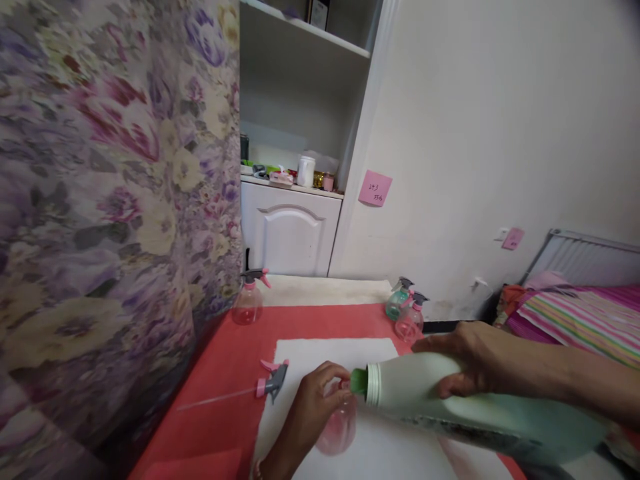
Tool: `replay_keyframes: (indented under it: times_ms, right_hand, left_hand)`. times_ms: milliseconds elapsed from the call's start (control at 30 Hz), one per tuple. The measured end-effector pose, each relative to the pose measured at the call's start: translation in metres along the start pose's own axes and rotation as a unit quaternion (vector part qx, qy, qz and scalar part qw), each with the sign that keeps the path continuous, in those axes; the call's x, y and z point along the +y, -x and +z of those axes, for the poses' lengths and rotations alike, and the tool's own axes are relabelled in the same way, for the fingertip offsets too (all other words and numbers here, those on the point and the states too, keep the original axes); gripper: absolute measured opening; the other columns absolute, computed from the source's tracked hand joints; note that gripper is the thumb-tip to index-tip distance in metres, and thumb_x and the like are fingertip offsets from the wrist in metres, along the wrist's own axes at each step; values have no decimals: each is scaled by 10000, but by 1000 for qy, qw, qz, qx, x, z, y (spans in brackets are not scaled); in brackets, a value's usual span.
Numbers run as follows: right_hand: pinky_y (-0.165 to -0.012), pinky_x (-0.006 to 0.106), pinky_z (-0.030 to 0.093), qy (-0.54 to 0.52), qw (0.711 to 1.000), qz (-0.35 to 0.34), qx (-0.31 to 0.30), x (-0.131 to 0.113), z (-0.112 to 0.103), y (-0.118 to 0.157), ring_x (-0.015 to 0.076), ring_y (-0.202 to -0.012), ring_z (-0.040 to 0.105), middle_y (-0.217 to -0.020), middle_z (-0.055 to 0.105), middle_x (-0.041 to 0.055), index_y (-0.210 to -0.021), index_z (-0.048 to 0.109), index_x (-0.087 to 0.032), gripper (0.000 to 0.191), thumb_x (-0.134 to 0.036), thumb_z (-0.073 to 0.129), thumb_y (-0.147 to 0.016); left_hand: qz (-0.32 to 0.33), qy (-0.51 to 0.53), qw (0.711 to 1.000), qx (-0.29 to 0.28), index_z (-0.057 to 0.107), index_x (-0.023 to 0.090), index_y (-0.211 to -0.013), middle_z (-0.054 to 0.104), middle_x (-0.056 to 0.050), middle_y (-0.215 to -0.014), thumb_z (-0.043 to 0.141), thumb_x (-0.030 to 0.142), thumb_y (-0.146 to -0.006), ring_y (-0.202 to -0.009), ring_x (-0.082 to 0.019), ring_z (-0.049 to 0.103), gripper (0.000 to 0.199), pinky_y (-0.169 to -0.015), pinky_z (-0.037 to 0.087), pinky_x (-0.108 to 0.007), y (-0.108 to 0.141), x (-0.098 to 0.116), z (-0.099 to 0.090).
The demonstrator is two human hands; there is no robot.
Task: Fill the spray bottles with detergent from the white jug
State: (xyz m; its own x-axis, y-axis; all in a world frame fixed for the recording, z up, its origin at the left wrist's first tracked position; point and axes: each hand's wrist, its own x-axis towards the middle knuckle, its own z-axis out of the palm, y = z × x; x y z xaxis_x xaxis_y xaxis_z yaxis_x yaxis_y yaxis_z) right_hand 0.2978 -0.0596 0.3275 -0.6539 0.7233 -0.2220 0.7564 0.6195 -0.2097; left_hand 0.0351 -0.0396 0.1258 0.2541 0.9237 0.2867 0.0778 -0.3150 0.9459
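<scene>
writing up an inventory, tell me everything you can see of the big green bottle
The big green bottle is pale green and looks like plastic, with a ribbed collar at its neck and a brighter green spout at the mouth. A dark band, too blurred to read, runs along its lower side. It lies nearly sideways in the air, held from above by the right hand, its spout at the neck of a clear pinkish bottle that the left hand steadies.

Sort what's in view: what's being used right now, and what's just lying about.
Seemingly in use:
- green jug, in the right hand
- open pink bottle, in the left hand
- perhaps the detached spray head
- perhaps the three other spray bottles

Probably just lying about:
- white jar
- tissue pack
</scene>
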Motion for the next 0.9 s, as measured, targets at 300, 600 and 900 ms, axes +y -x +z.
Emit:
replay_keyframes:
  times_ms: [300, 600, 900]
  right_hand:
    - [-503, 227, 336, 0, 1000, 4, 0, -1, -1, 0, 125, -530, 467, -644, 547, -23, -1105, 628, -222, 434, -575, 566, -859]
    - [-515, 224, 358, 8, 1000, -1, 2, -4, -3, 1, 126, -544, 480, -671, 578, -11, -1089, 644, -210, 429, -567, 564, -865]
    - [-503, 238, 365, 0, 1000, 5, 15, -5, -3, 2, 142, -540, 505, -640, 581, -8, -1208, 624, -250, 454, -537, 593, -857]
  left_hand:
    - [1, -13, 1000, 2, 699, 193, -829, 641, -38, -879, 610, 160, -724, -874, -197, 598, 142, -800, 452, -280, 0, 2, -1]
    - [0, -11, 1000, -2, 692, 192, -830, 633, -33, -882, 598, 129, -723, -883, -193, 598, 156, -803, 442, -270, 1, 2, -2]
    - [7, -17, 1000, 1, 694, 194, -838, 640, -33, -884, 608, 153, -735, -875, -191, 599, 140, -805, 440, -270, 1, 1, -2]
